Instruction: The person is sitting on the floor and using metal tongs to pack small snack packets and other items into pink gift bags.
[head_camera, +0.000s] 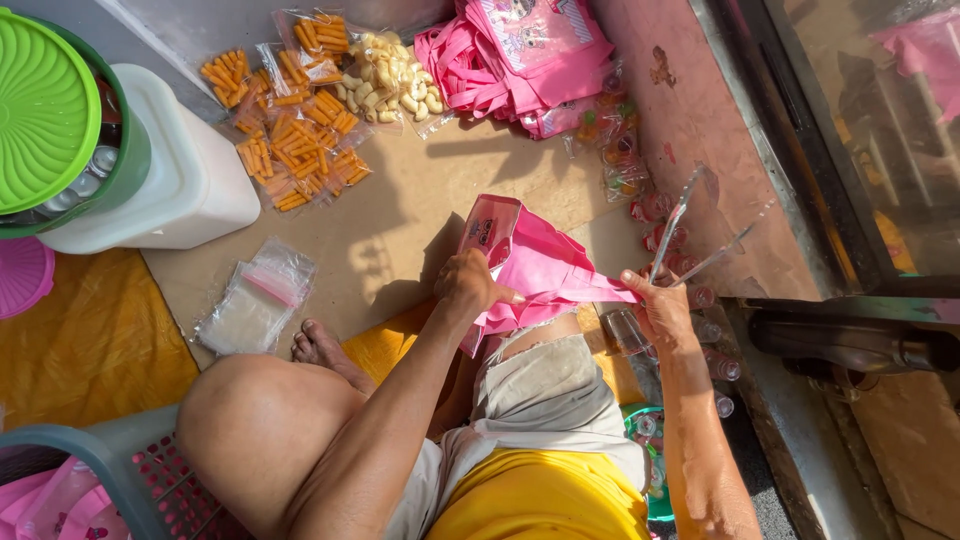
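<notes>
The left hand (468, 283) was clamped on the open mouth of a pink bag (535, 262), fingers curled over its edge, while the right hand (655, 305) pinched the bag's other side together with a clear plastic packet (700, 225) that stuck up from its grip. The bag hung stretched between the two hands, above the person's lap and a sheet of cardboard (400, 225) on the floor. What lay inside the bag could not be told.

Beyond it, on the cardboard, lay clear packets of orange stick snacks (295, 130) and one packet of pale puffed snacks (390, 75). A heap of more pink bags (510, 55) sat just beside them. Small clear cups (715, 345) with coloured contents lay along the right edge, near the right hand. A stack of empty clear zip bags (255, 297) rested near the person's foot. At the far left, a green tub (125, 150) under a green lid (45, 105) held metal cans, touching a white container (185, 165). A grey basket (120, 470) with pink items stood by the knee.
</notes>
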